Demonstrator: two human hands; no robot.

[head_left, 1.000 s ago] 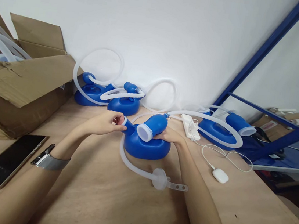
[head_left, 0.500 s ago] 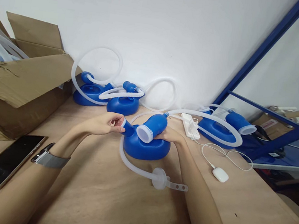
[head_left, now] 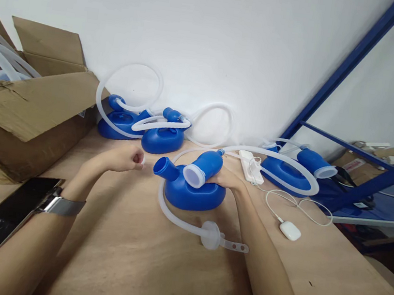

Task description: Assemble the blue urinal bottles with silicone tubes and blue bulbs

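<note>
A blue urinal bottle [head_left: 193,197] stands on the table in front of me, its slanted neck [head_left: 165,168] uncovered. My right hand [head_left: 222,176] grips the bottle at its handle; the fingers are partly hidden behind a blue funnel-shaped receiver [head_left: 204,167] with a white rim, which lies on top. To the left of the neck, apart from it, my left hand [head_left: 130,158] pinches a small white cap [head_left: 143,159], mostly covered by the fingers. A translucent hose [head_left: 175,220] curves round the bottle to a round translucent lid with a holed strap [head_left: 211,235] in front.
Behind stand more blue bottles with hoses [head_left: 163,139], and another bottle [head_left: 281,174] is at right. An open cardboard box [head_left: 33,110] and a phone [head_left: 8,213] are at left. A power strip [head_left: 251,167], a white charger [head_left: 290,230] and a blue metal rack [head_left: 347,66] occupy the right.
My left hand has moved left, off the bottle's neck, taking the white cap with it. The neck's opening now shows. My right hand remains on the bottle.
</note>
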